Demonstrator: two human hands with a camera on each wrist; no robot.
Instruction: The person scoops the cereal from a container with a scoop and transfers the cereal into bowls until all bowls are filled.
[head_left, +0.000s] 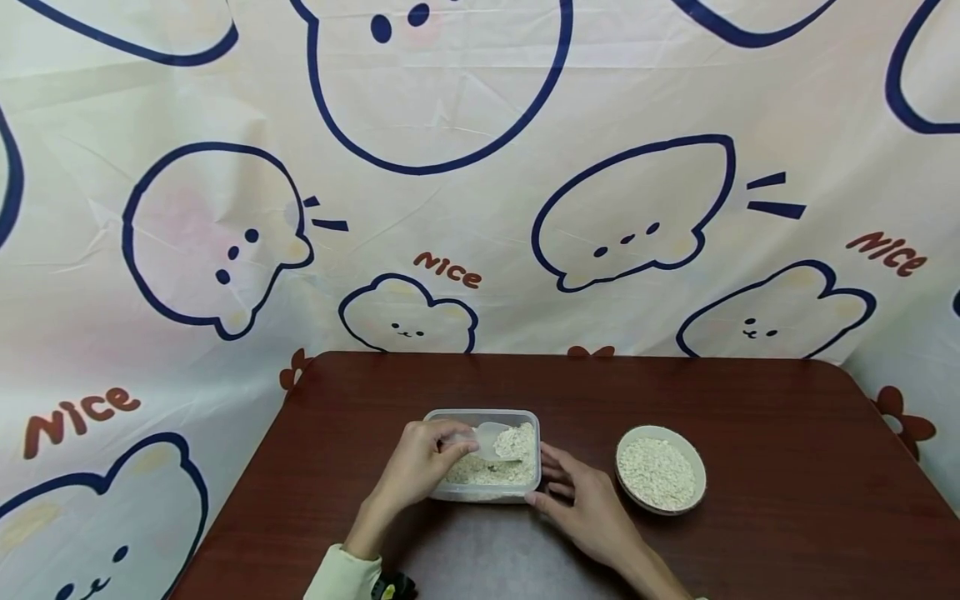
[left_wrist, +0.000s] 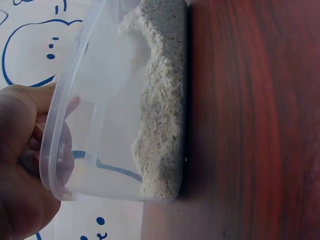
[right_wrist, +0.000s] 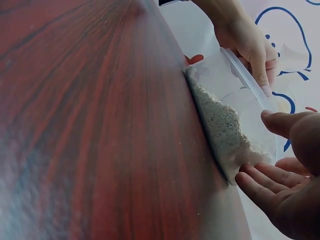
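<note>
A clear plastic container [head_left: 483, 495] partly filled with pale oat-like flakes [left_wrist: 162, 110] rests on the table. My left hand [head_left: 425, 458] reaches over its left side and pinches a translucent scoop [head_left: 489, 437] between thumb and fingers. The scoop lies over the flakes inside, with a heap of them at its right end. In the left wrist view the container wall stands before the left hand [left_wrist: 25, 155]. My right hand [head_left: 588, 504] touches the container's right side, its fingers extended along the wall and the thumb at the front corner. In the right wrist view these fingers [right_wrist: 267, 182] lie by the lower wall.
To the right of my right hand stands a round bowl [head_left: 624, 482] filled with similar pale flakes. The dark reddish-brown wooden table [head_left: 787, 467] backs onto a cloth [head_left: 495, 225] printed with blue-outlined cartoon figures. A few tiny crumbs dot the tabletop.
</note>
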